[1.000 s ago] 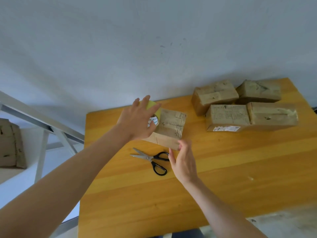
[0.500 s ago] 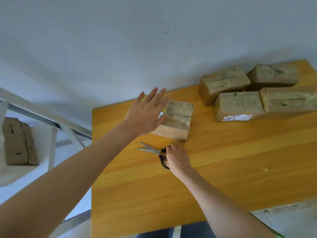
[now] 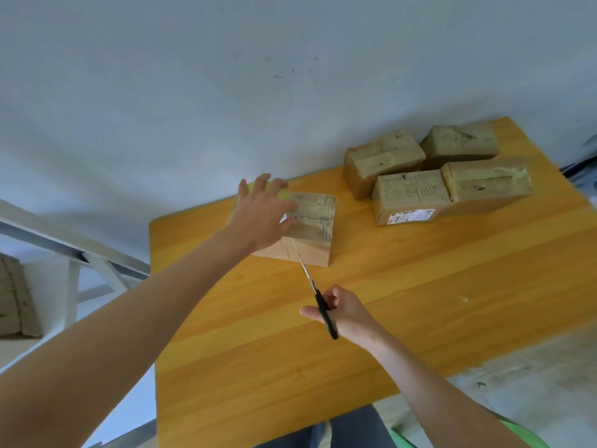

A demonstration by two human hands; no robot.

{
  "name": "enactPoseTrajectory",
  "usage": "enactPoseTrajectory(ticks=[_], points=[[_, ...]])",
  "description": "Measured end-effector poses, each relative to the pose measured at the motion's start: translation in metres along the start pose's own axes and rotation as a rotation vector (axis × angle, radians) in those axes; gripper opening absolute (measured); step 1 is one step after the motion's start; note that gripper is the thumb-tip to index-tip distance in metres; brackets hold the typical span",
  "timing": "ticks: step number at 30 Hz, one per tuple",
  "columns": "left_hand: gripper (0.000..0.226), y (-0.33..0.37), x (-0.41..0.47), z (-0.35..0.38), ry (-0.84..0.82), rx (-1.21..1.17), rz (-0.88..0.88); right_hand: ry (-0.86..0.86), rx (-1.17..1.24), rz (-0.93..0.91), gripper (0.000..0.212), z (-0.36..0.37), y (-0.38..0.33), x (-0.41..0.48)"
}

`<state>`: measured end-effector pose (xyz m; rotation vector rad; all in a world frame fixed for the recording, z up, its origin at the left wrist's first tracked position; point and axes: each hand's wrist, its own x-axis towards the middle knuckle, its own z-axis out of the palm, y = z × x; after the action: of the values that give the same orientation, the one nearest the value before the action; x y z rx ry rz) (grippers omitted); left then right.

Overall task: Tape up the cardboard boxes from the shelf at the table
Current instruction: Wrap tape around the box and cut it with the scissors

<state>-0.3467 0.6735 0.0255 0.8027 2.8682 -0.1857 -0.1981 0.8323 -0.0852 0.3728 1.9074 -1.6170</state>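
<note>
A small cardboard box [image 3: 315, 221] stands near the far left of the orange table [image 3: 387, 302]. My left hand [image 3: 263, 215] lies over its left part with fingers spread, covering most of a yellow-green tape roll [image 3: 283, 195]. My right hand [image 3: 345, 313] grips black-handled scissors [image 3: 318, 297] above the table. The blades point up and away, and their tip reaches the box's near face.
Several taped cardboard boxes [image 3: 436, 176] are grouped at the table's far right by the grey wall. A white shelf frame [image 3: 74, 253] stands to the left with another box [image 3: 14, 305] on it. My lap shows below the table's near edge.
My right hand took the scissors off the table and lifted them, blades now aimed at the box. My left hand came down onto the box and tape roll.
</note>
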Motion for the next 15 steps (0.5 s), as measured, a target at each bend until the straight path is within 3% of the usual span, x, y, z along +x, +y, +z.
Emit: enactPoseTrajectory(ticks=[3,7,15], points=[[0.034,0.001,0.000,0.001,0.014,-0.034,-0.006,-0.082,0.203,-0.063,0.070,0.000,-0.008,-0.011],[0.034,0.002,0.000,-0.001,0.024,-0.033,-0.010,-0.191,0.437,-0.137,0.055,0.005,-0.020,-0.018],[0.035,0.005,-0.003,0.001,0.024,0.012,-0.011,-0.174,0.523,-0.077,0.055,0.005,-0.054,-0.001]])
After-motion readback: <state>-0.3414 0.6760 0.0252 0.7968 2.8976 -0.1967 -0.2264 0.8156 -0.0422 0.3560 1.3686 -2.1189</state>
